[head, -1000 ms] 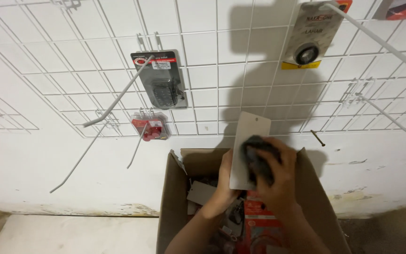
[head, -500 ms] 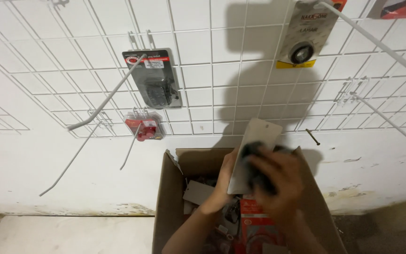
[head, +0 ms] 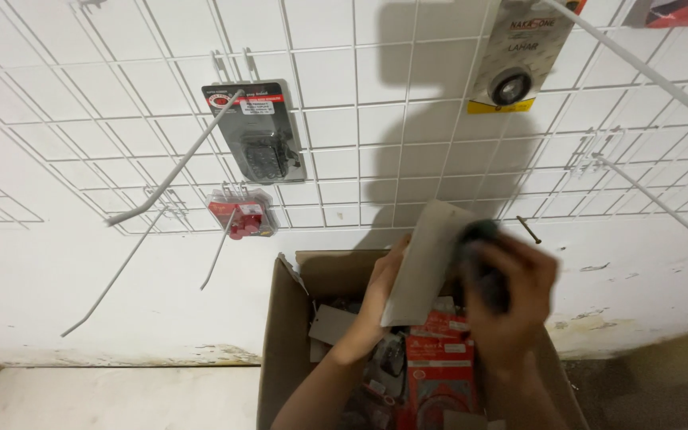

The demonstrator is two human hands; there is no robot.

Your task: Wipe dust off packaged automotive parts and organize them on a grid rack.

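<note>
We hold the carded pack point(head: 428, 263) above the box point(head: 284, 334), left hand point(head: 376, 299) gripping its edge, right hand point(head: 507, 299) clasping its dark front; keep it flat.

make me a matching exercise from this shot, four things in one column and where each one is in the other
Things:
1. grey carded pack
2. small red pack
3. cardboard box
4. pale card

Places:
a. on the floor by the wall
b. held in both hands
c. hung on the wire grid, upper hook
d. hung on the grid just below the grey pack

Pairs: 1-c, 2-d, 3-a, 4-b
</note>
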